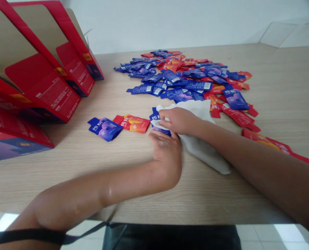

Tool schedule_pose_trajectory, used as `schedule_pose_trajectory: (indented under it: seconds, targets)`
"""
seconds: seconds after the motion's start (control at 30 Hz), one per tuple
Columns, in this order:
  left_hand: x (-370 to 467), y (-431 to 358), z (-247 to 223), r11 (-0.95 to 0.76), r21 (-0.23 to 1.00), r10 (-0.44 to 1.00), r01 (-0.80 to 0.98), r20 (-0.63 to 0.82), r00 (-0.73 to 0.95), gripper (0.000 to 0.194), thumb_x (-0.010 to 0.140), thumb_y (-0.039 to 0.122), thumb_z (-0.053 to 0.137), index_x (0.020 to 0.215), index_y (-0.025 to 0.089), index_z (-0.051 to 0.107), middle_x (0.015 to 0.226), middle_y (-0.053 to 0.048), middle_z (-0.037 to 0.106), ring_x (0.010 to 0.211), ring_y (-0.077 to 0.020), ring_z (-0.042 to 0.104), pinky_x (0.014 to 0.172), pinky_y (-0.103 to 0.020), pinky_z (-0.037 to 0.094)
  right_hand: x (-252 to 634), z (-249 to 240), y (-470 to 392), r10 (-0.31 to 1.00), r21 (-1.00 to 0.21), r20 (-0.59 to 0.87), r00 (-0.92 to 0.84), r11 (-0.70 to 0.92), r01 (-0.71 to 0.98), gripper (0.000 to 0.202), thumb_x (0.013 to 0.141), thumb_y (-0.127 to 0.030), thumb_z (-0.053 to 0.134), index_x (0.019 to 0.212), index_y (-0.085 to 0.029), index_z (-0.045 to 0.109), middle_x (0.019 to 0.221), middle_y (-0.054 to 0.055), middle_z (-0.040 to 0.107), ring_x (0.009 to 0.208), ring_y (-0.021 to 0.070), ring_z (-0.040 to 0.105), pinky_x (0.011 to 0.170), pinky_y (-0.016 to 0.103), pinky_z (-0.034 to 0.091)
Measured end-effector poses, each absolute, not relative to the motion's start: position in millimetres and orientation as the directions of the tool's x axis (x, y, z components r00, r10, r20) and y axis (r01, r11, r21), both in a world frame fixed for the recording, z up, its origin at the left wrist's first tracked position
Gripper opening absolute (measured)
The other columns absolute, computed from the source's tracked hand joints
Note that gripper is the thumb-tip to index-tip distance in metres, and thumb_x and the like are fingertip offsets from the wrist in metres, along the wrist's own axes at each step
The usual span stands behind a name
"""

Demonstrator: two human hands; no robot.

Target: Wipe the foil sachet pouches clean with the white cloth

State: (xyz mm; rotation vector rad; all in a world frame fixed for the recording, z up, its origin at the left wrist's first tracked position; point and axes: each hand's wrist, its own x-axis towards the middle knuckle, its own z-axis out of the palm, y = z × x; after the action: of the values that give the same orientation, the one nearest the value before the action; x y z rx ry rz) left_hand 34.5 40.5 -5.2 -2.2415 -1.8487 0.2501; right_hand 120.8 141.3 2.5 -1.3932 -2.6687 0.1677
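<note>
A blue pouch (154,113) lies on the table in front of me, partly covered by a white cloth (203,109). My right hand (179,120) is closed on the bunched cloth and presses it against the pouch's face. At the pouch's near edge, my left hand (166,144) grips it; the fingertips are partly hidden. Just left of it lies a red pouch (135,124) with orange fruit printed on it. Another blue pouch (105,129) touches that red one at its left end.
A heap of blue and red pouches (180,74) spreads across the back of the table (282,90). Several red open-topped boxes (47,86) stand at the left. One red pouch (274,144) lies to the right, partly behind my right forearm. A white wall borders the far edge.
</note>
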Motion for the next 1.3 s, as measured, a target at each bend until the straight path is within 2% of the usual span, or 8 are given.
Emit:
schedule_pose_trajectory:
  seconds: [0.2, 0.37, 0.5, 0.6, 0.7, 0.87, 1.13, 1.3]
  targets:
    - [34, 40, -6, -0.15, -0.298, 0.985, 0.943, 0.042, 0.17, 0.052, 0.089, -0.002, 0.03, 0.138, 0.001, 0.045, 0.12, -0.034, 0.063, 0.107, -0.0328, 0.067, 0.087, -0.049, 0.051, 125, 3, 145, 0.855, -0.122, 0.037, -0.518, 0.518, 0.847, 0.024, 0.091, -0.038, 0.047, 0.096, -0.02, 0.063, 0.09, 0.007, 0.07, 0.077, 0.019, 0.059, 0.058, 0.028, 0.026]
    - [33, 40, -9, -0.167, -0.329, 0.98, 0.929, 0.045, 0.193, 0.054, 0.088, -0.002, 0.033, 0.141, 0.008, 0.044, 0.118, -0.03, 0.066, 0.105, -0.0319, 0.068, 0.086, -0.05, 0.051, 129, -2, 149, 0.88, -0.062, 0.054, -0.473, 0.475, 0.878, 0.026, 0.093, -0.038, 0.044, 0.101, -0.02, 0.063, 0.092, 0.009, 0.071, 0.079, 0.0212, 0.063, 0.056, 0.028, 0.026]
    - [32, 40, -12, -0.181, -0.325, 0.979, 0.928, 0.036, 0.203, 0.053, 0.089, 0.0, 0.035, 0.142, 0.007, 0.043, 0.119, -0.031, 0.065, 0.107, -0.0321, 0.067, 0.088, -0.05, 0.051, 131, -3, 151, 0.901, -0.04, 0.076, -0.427, 0.43, 0.902, 0.027, 0.093, -0.038, 0.044, 0.103, -0.02, 0.062, 0.092, 0.01, 0.072, 0.079, 0.0225, 0.064, 0.056, 0.029, 0.027]
    - [32, 41, -13, -0.186, -0.313, 0.976, 0.931, 0.049, 0.212, 0.053, 0.089, 0.0, 0.036, 0.141, 0.007, 0.043, 0.118, -0.032, 0.065, 0.106, -0.0325, 0.068, 0.086, -0.05, 0.052, 129, 4, 146, 0.895, -0.069, 0.147, -0.421, 0.434, 0.898, 0.027, 0.093, -0.039, 0.045, 0.102, -0.02, 0.062, 0.091, 0.01, 0.072, 0.078, 0.0221, 0.063, 0.057, 0.029, 0.027]
    - [31, 42, -15, -0.187, -0.311, 0.972, 0.932, 0.077, 0.22, 0.051, 0.088, -0.001, 0.035, 0.137, 0.003, 0.047, 0.115, -0.032, 0.066, 0.104, -0.0332, 0.068, 0.084, -0.049, 0.052, 123, 12, 137, 0.86, -0.133, 0.209, -0.465, 0.496, 0.858, 0.027, 0.093, -0.039, 0.045, 0.103, -0.02, 0.061, 0.088, 0.008, 0.071, 0.077, 0.0202, 0.061, 0.059, 0.028, 0.026]
    - [31, 43, -14, -0.201, -0.391, 0.974, 0.898, 0.02, 0.226, 0.044, 0.085, -0.004, 0.03, 0.119, -0.012, 0.057, 0.114, -0.039, 0.063, 0.106, -0.0368, 0.067, 0.084, -0.046, 0.051, 115, 13, 131, 0.764, -0.193, 0.066, -0.642, 0.641, 0.743, 0.023, 0.091, -0.039, 0.05, 0.097, -0.021, 0.064, 0.086, 0.005, 0.071, 0.076, 0.0179, 0.06, 0.059, 0.027, 0.025]
    - [33, 41, -7, -0.191, -0.39, 0.977, 0.901, 0.01, 0.211, 0.051, 0.09, -0.001, 0.027, 0.139, 0.002, 0.044, 0.114, -0.036, 0.065, 0.102, -0.035, 0.069, 0.078, -0.043, 0.052, 126, 0, 149, 0.859, -0.115, 0.031, -0.51, 0.51, 0.852, 0.025, 0.092, -0.039, 0.047, 0.097, -0.02, 0.063, 0.091, 0.007, 0.071, 0.079, 0.0193, 0.061, 0.058, 0.028, 0.025]
    - [32, 42, -10, -0.204, -0.375, 0.975, 0.904, 0.002, 0.221, 0.053, 0.09, 0.0, 0.032, 0.142, 0.005, 0.041, 0.113, -0.032, 0.067, 0.102, -0.034, 0.069, 0.077, -0.044, 0.053, 131, 2, 150, 0.892, -0.095, 0.121, -0.437, 0.448, 0.889, 0.028, 0.093, -0.041, 0.045, 0.099, -0.02, 0.062, 0.091, 0.008, 0.071, 0.079, 0.0205, 0.061, 0.058, 0.028, 0.024]
